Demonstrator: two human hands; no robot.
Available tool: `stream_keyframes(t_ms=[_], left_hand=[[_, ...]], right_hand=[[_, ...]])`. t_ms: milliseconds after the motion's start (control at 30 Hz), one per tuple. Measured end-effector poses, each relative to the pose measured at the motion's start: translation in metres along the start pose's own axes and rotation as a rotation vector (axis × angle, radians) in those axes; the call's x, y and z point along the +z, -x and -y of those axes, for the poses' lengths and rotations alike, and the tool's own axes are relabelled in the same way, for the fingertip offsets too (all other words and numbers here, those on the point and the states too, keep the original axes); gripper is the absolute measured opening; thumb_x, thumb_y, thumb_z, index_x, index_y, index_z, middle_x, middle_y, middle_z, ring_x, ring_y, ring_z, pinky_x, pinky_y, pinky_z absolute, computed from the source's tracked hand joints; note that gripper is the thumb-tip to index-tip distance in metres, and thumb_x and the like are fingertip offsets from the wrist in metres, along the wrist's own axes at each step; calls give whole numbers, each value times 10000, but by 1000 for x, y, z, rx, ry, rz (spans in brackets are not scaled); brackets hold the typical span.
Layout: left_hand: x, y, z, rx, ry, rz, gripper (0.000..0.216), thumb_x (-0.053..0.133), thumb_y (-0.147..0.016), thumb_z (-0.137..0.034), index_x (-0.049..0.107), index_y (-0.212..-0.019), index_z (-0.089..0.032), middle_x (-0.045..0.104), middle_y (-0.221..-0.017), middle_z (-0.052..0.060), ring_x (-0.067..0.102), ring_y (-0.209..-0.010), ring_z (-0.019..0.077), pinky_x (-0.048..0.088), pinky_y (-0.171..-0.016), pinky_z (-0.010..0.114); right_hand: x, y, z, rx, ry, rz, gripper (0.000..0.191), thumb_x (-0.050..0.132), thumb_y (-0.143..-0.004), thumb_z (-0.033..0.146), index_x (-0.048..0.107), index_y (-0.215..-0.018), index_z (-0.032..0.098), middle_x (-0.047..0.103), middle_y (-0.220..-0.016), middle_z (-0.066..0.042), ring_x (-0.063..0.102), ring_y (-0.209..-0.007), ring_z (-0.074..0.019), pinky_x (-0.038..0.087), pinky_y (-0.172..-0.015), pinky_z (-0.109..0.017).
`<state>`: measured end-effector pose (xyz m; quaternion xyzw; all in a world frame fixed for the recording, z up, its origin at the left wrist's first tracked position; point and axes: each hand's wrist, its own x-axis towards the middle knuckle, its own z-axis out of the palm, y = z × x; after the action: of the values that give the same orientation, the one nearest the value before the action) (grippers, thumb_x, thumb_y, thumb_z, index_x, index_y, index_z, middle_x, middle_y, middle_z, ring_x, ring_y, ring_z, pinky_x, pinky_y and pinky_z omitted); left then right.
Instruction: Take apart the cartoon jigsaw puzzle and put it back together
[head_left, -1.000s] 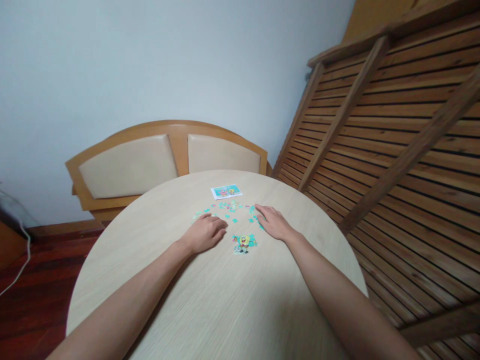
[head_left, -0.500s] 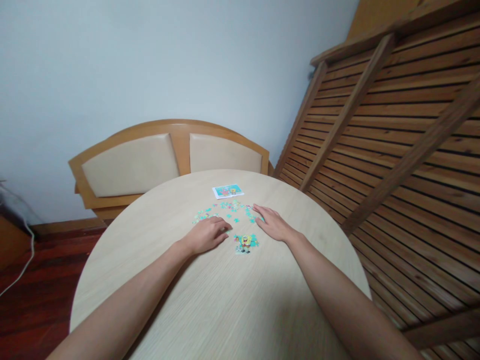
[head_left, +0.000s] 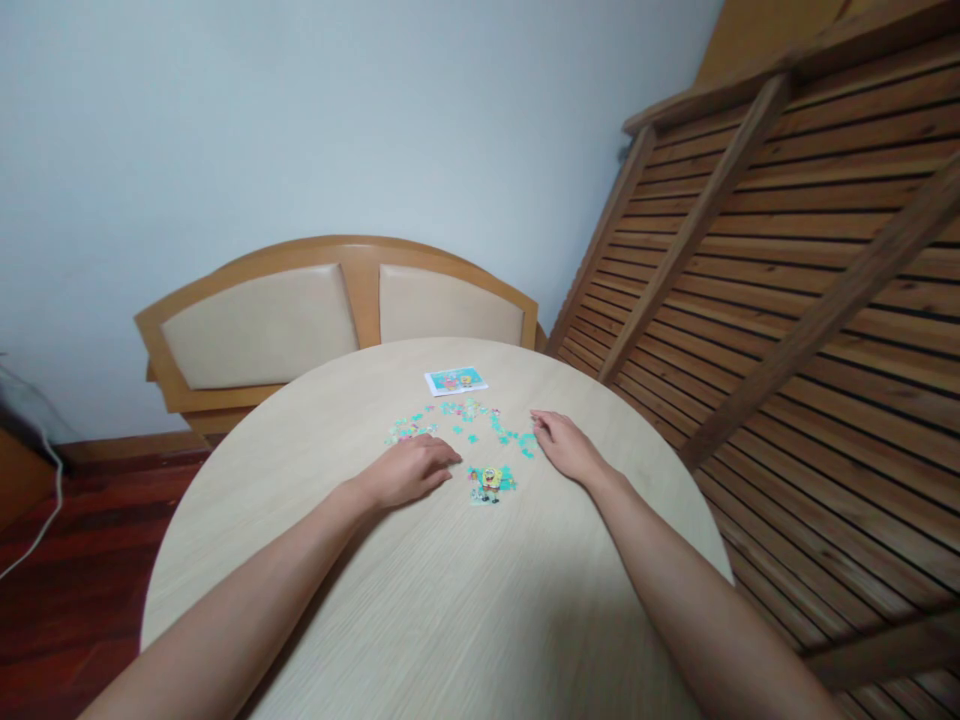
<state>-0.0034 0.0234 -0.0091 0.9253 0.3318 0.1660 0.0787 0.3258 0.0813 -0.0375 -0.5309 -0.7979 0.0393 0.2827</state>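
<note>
A partly joined jigsaw puzzle (head_left: 491,485) with a yellow cartoon figure on turquoise lies on the table between my hands. My left hand (head_left: 412,470) rests just left of it, palm down, its slightly bent fingers apart and nothing seen in them. Loose turquoise puzzle pieces (head_left: 517,438) are scattered in an arc beyond the joined part. At the right end of that arc is my right hand (head_left: 566,447), fingers loosely bent and thumb apart, close beside the pieces. I see nothing held in it. Other loose pieces (head_left: 411,428) lie just beyond my left hand.
A picture card (head_left: 456,381) in turquoise with cartoon figures lies behind the pieces on the round wooden table (head_left: 420,620). Beyond the table stands a padded headboard (head_left: 262,325) against the wall. A slatted wooden panel (head_left: 750,330) leans at the right.
My right hand has moved right, off the loose pieces, and its fingers are more bent. More turquoise pieces show beside it now. My left hand has hardly moved.
</note>
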Motion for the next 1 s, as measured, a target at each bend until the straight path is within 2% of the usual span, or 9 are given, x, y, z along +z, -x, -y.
stream_keyframes(t_ms=[133, 267, 367, 533, 600, 700, 833, 1000], left_hand=[[1, -1, -4, 53, -77, -14, 252, 458, -995, -236, 688, -1092, -198, 683, -1130, 82, 621, -1055, 216, 481, -955, 369], [0, 1, -3, -28, -174, -64, 260, 457, -1002, -299, 682, -1067, -187, 663, -1121, 109, 600, -1056, 251, 463, -966, 431], [1, 3, -3, -26, -170, -88, 288, 464, -1004, -349, 649, -1161, -193, 627, -1208, 122, 568, -1125, 271, 441, -1004, 455], [5, 0, -16, 118, -53, -55, 373, 438, -1020, -385, 572, -1330, -226, 590, -1305, 119, 537, -1216, 259, 417, -1058, 429], [7, -2, -21, 157, -28, -32, 381, 438, -1018, -377, 573, -1341, -225, 593, -1303, 122, 544, -1211, 254, 416, -1063, 418], [10, -4, -24, 155, -32, -24, 380, 435, -1015, -372, 586, -1332, -225, 604, -1288, 124, 553, -1196, 259, 423, -1057, 425], [14, -4, -22, 80, -95, -52, 394, 399, -1024, -381, 577, -1335, -215, 603, -1291, 128, 546, -1201, 268, 421, -1060, 450], [20, -4, -17, -3, -171, -71, 417, 396, -1021, -392, 551, -1351, -190, 566, -1338, 144, 500, -1255, 289, 398, -1088, 484]], right_hand=[[-6, 0, -3, 72, 116, 51, 328, 473, -947, 225, 711, -1166, 166, 695, -1149, -109, 616, -1095, -237, 446, -996, -342], [-20, 1, -1, 176, 197, 68, 285, 529, -911, 242, 763, -1065, 189, 709, -1130, -97, 633, -1074, -242, 459, -939, -324], [-35, 6, 0, 296, 271, 77, 258, 548, -884, 251, 774, -996, 196, 727, -1109, -107, 655, -1045, -263, 473, -847, -329], [-57, 15, -2, 430, 270, 198, 151, 629, -800, 262, 759, -835, 193, 760, -889, -95, 692, -845, -240, 444, -682, -296], [-61, 18, 1, 415, 204, 265, 114, 658, -756, 244, 749, -791, 185, 757, -841, -81, 688, -791, -216, 439, -662, -278], [-63, 20, 11, 296, 32, 382, 102, 662, -723, 213, 741, -768, 166, 746, -787, -55, 671, -732, -183, 447, -650, -251], [-61, 22, 34, 128, -195, 555, 177, 645, -713, 206, 745, -844, 143, 722, -748, -35, 630, -667, -160, 428, -587, -232], [-55, 22, 64, 10, -262, 679, 223, 699, -706, 244, 754, -900, 150, 699, -743, -19, 618, -662, -150, 425, -579, -223]])
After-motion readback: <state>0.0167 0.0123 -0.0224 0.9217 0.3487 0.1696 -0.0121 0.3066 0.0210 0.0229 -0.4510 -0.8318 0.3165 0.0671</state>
